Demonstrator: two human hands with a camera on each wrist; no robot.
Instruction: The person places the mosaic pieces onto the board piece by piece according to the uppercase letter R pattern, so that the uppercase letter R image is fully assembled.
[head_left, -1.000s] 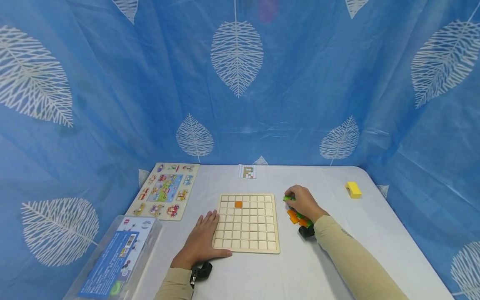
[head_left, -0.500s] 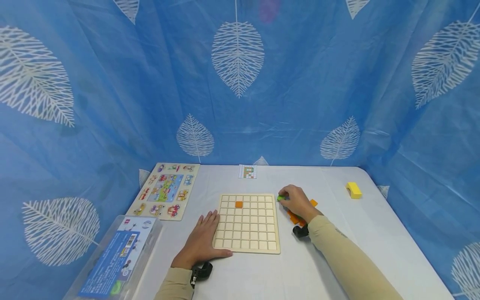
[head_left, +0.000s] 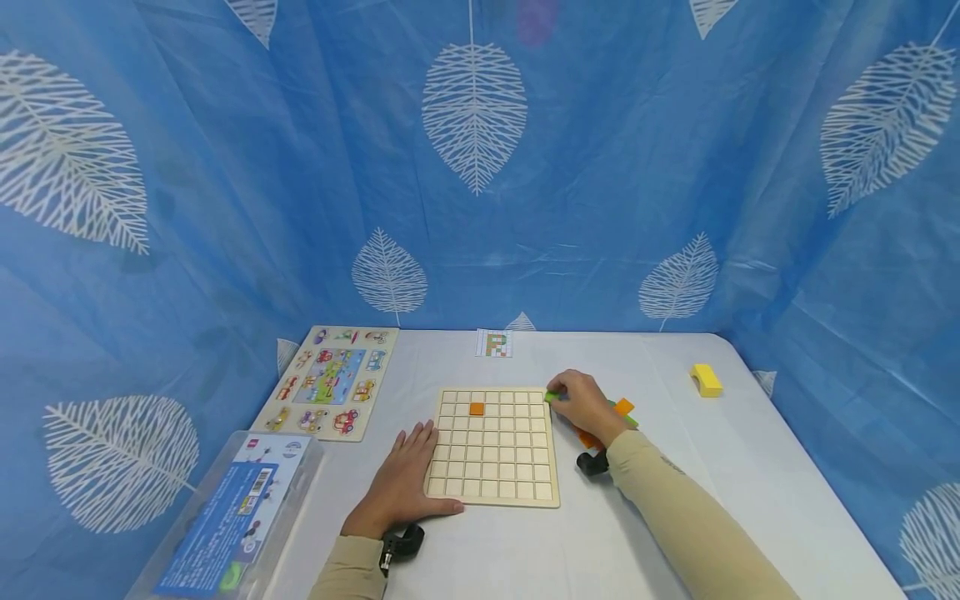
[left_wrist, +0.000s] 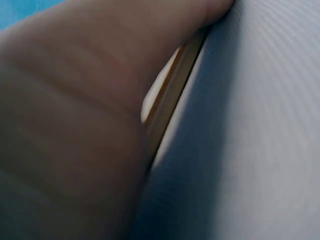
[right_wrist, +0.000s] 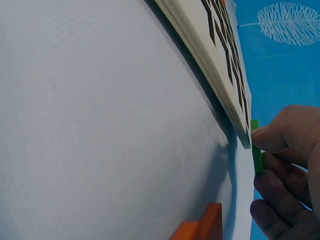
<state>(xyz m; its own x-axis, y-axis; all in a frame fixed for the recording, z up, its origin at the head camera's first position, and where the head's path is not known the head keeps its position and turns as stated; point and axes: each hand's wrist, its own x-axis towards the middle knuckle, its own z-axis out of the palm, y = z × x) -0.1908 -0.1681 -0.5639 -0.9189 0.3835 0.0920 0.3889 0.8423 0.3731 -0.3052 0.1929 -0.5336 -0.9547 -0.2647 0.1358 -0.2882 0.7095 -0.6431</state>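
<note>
- Head view: green tile point(head_left: 552, 397) is pinched by right grip point(head_left: 587, 402) at far right corner of board point(head_left: 491, 447).
- Board is touched by left grip point(head_left: 403, 475), thumb spread.
- Tile could be snagged there if carried low.

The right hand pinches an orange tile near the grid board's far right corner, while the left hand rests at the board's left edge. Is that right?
Not quite: the right hand pinches a green tile, not orange, as the right wrist view shows. The grid board and left hand are as you say.
</note>
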